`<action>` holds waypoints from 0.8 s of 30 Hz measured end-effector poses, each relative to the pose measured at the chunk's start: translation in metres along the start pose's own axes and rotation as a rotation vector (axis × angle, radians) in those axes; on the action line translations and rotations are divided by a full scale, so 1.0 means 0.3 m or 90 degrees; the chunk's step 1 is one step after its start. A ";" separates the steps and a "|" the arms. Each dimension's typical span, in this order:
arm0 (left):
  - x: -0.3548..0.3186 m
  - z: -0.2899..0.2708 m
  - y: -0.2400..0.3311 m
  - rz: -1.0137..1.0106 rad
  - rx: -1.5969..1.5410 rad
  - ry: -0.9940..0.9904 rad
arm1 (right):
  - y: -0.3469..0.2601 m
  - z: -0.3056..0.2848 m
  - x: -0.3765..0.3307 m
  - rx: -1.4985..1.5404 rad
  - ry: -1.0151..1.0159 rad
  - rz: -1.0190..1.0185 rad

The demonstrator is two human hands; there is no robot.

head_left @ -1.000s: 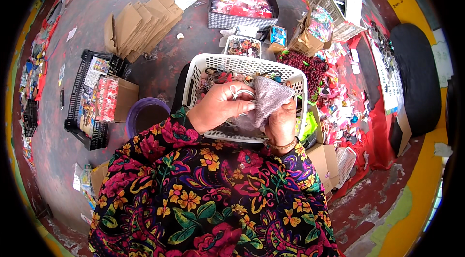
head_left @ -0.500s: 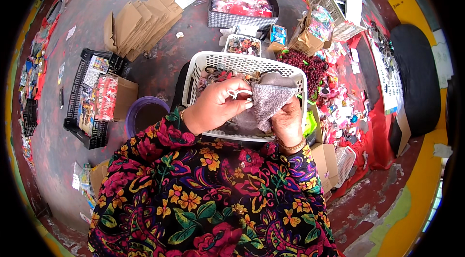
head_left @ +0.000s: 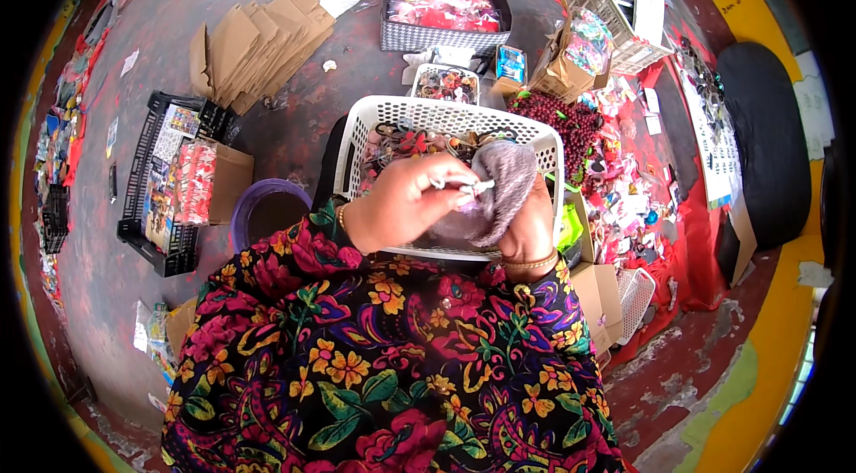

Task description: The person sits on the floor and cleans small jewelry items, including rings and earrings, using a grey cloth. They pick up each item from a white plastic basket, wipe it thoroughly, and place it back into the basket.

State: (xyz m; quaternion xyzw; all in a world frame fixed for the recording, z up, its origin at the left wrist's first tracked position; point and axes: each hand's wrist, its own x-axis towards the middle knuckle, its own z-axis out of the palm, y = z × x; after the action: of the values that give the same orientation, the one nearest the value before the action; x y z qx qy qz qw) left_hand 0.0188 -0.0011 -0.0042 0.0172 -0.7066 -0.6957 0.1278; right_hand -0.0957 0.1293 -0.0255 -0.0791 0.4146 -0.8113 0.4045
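Over the white basket (head_left: pixel 374 121), the grey knitted piece (head_left: pixel 504 179) has lifted and bunched around the right hand (head_left: pixel 528 228); the left hand (head_left: pixel 406 201) fingers now pinch its white tag.

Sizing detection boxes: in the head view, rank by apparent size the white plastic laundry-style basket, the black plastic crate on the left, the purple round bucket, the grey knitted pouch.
1. White plastic basket, largest.
2. Black plastic crate; unsure against the basket, since fisheye shrinks it near the rim.
3. Purple round bucket, partly hidden by the sleeve.
4. Grey knitted pouch, partly covered by both hands.
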 end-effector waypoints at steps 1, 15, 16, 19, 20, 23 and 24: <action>0.003 -0.010 -0.002 -0.051 -0.112 0.006 | -0.003 -0.017 0.010 0.119 -0.018 0.041; 0.002 -0.013 -0.028 -0.078 -0.183 0.012 | -0.021 0.026 -0.022 -0.058 -0.144 0.002; -0.002 -0.013 -0.031 -0.080 -0.166 0.003 | -0.018 0.019 -0.023 -0.065 -0.156 0.005; -0.002 -0.006 -0.035 -0.034 -0.091 0.009 | 0.008 0.025 -0.035 0.011 -0.129 -0.039; -0.002 -0.003 -0.036 -0.020 -0.049 0.016 | 0.016 0.032 -0.036 0.020 -0.122 -0.051; 0.001 -0.004 -0.022 0.033 0.080 0.018 | 0.036 0.048 -0.037 0.044 -0.092 -0.080; 0.002 -0.002 -0.023 0.028 0.055 0.023 | 0.042 0.048 -0.037 0.051 -0.076 -0.084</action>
State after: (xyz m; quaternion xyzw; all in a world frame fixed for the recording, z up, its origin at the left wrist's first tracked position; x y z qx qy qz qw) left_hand 0.0174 -0.0019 -0.0109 0.0196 -0.7340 -0.6609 0.1550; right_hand -0.0743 0.1244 -0.0233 -0.1377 0.3508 -0.8460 0.3770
